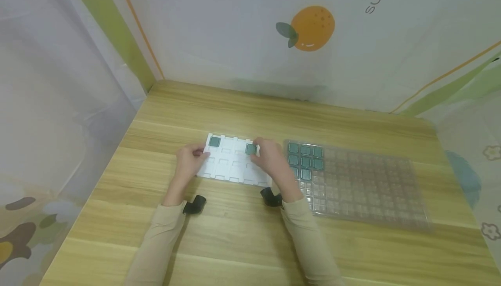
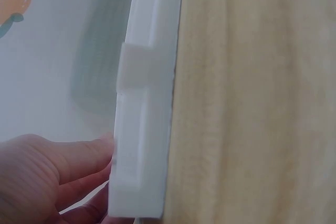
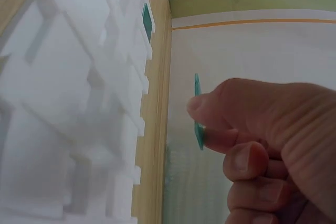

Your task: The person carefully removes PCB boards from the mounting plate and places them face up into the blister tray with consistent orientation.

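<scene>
My left hand [image 1: 188, 162] grips the left end of a white plastic tray [image 1: 231, 174] with molded pockets, thumb at the edge and fingers partly hidden behind it. In the tray's far left pocket lies one small square green circuit board [image 1: 215, 141]. Between thumb and finger my right hand [image 1: 272, 161] pinches a second green circuit board [image 3: 198, 132]. The right wrist view shows this board edge-on, raised above the tray's surface. From the head it overlaps the tray's far right part.
To the right lies a clear plastic tray [image 1: 372, 186] with many square pockets. Several green circuit boards [image 1: 306, 162] fill pockets at its left end. Both trays rest on a wood-grain table [image 1: 227, 242]. A printed curtain [image 1: 235, 38] hangs behind the table.
</scene>
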The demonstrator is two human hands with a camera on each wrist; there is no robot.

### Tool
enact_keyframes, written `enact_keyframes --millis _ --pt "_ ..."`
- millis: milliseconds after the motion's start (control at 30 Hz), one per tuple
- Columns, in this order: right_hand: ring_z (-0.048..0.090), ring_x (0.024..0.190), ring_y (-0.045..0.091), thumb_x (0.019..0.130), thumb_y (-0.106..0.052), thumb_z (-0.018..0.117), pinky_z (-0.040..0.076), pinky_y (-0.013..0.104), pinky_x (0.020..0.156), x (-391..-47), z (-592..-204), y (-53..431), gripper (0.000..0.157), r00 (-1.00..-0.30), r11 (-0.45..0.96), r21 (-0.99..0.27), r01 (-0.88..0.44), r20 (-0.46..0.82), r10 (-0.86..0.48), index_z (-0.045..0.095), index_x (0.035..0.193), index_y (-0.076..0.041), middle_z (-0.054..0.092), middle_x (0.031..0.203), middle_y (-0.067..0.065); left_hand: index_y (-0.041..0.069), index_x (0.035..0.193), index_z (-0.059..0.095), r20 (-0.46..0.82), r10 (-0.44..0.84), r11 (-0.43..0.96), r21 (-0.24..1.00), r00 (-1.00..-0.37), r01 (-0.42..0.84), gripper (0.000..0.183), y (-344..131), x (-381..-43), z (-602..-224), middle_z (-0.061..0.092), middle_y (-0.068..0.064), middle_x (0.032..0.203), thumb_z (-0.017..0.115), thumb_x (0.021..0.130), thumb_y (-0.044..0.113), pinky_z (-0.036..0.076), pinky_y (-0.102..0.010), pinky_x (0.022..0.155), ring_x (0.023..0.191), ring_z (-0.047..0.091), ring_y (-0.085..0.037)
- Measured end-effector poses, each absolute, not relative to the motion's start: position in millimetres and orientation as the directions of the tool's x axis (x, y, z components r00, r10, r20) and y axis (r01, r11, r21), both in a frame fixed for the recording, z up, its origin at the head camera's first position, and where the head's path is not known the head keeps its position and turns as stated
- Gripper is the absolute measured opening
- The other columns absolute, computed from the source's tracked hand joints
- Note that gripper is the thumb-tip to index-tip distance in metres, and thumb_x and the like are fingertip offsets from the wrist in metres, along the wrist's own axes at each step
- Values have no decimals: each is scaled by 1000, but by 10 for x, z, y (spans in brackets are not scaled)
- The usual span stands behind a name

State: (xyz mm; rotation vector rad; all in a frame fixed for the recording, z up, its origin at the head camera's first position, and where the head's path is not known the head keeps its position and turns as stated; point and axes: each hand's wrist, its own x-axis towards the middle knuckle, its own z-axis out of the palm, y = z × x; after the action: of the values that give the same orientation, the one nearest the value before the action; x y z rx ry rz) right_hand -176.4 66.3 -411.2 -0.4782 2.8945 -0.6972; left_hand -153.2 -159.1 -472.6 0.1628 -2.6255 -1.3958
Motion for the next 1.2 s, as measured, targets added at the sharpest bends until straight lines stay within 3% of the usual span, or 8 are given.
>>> enact_keyframes --millis 133,267,367,467,500,567,633,1200 --pt "49 56 15 79 -9 71 43 24 49 -1749 -4118 720 34 -941 844 -456 -282 -41 -336 63 111 0 57 66 4 -16 106 61 88 -166 554 832 -982 -19 28 -1599 -1531 -4723 64 -31 95 67 81 -4 56 -43 76 85 64 -40" --pt "48 53 14 78 -9 71 52 43 77 -1729 -4122 773 32 -937 846 -433 -309 -15 -350 65 108 0 55 60 2 -16 106 61 87 -160 551 834 -983 -16 28 -1603 -1528 -4724 64 -31 96 66 81 -4 56 -43 77 86 64 -40" --pt "48 51 14 78 -9 71 42 56 94 -1719 -4137 812 31 -934 847 -422 -323 -4 -358 65 107 0 54 57 1 -16 106 61 91 -156 550 835 -984 -9 28 -1609 -1528 -4735 63 -31 96 66 81 -5 56 -43 77 86 64 -40" --pt "49 53 15 79 -10 72 50 43 84 -1706 -4141 853 32 -937 848 -437 -300 -33 -349 64 108 1 56 61 2 -16 106 61 95 -153 547 837 -984 -4 28 -1610 -1527 -4742 63 -32 96 66 81 -5 56 -43 77 85 64 -40" --pt "49 54 15 79 -10 72 51 36 74 -1702 -4140 868 32 -938 848 -444 -290 -44 -344 64 108 1 56 63 3 -17 106 61 95 -153 544 839 -984 -4 28 -1610 -1527 -4742 63 -32 96 66 81 -5 56 -43 76 85 64 -40" --pt "48 56 15 79 -10 72 45 26 54 -1692 -4137 900 33 -939 847 -455 -274 -65 -339 64 109 2 55 64 3 -16 107 61 90 -155 542 840 -984 -9 29 -1609 -1527 -4742 63 -32 96 66 81 -5 56 -43 77 86 64 -40" --pt "45 54 14 80 -10 71 38 22 47 -1683 -4137 934 33 -937 844 -461 -272 -71 -341 63 109 2 53 62 3 -16 107 61 88 -158 542 841 -984 -11 29 -1609 -1526 -4741 63 -32 96 66 81 -5 56 -43 77 85 64 -40" --pt "47 52 14 79 -7 69 42 24 46 -1627 -4132 1264 33 -941 841 -482 -246 -91 -327 62 110 2 56 64 3 -15 108 61 62 -167 537 843 -984 -38 29 -1612 -1526 -4739 63 -31 98 66 82 -4 56 -43 77 87 63 -39"
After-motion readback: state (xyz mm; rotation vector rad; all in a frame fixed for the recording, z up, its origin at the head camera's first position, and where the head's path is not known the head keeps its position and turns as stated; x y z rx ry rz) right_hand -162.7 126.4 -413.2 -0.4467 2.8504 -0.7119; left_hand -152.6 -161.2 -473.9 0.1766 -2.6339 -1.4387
